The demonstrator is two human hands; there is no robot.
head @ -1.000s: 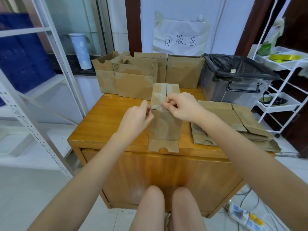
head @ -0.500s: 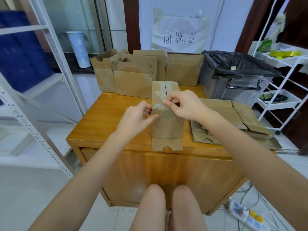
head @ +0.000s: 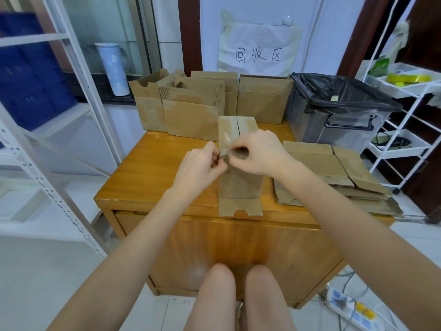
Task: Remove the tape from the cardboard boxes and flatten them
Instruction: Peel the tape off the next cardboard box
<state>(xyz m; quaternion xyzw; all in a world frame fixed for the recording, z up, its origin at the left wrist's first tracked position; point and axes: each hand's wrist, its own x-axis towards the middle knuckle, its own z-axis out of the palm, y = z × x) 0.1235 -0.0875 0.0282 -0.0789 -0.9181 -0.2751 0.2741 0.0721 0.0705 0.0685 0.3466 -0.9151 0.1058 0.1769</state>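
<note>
A flattened cardboard box (head: 239, 185) lies lengthwise on the middle of the wooden table (head: 152, 168), its near flap over the front edge. A strip of clear tape (head: 226, 142) runs across its far half. My right hand (head: 260, 152) pinches the tape's loose end over the box. My left hand (head: 200, 167) sits at the box's left edge, with curled fingertips that meet the tape end by my right fingers. Several upright open boxes (head: 191, 111) stand along the table's back.
A stack of flattened boxes (head: 329, 170) lies on the table's right side. Behind it stands a grey bin with a black bag (head: 338, 111). White shelving (head: 35, 130) is at the left, a white cart (head: 405, 96) at the right. A power strip (head: 346, 304) lies on the floor.
Both hands have stayed at the tape on the box; my left hand has closed in on the tape end at my right fingertips. The box has not moved.
</note>
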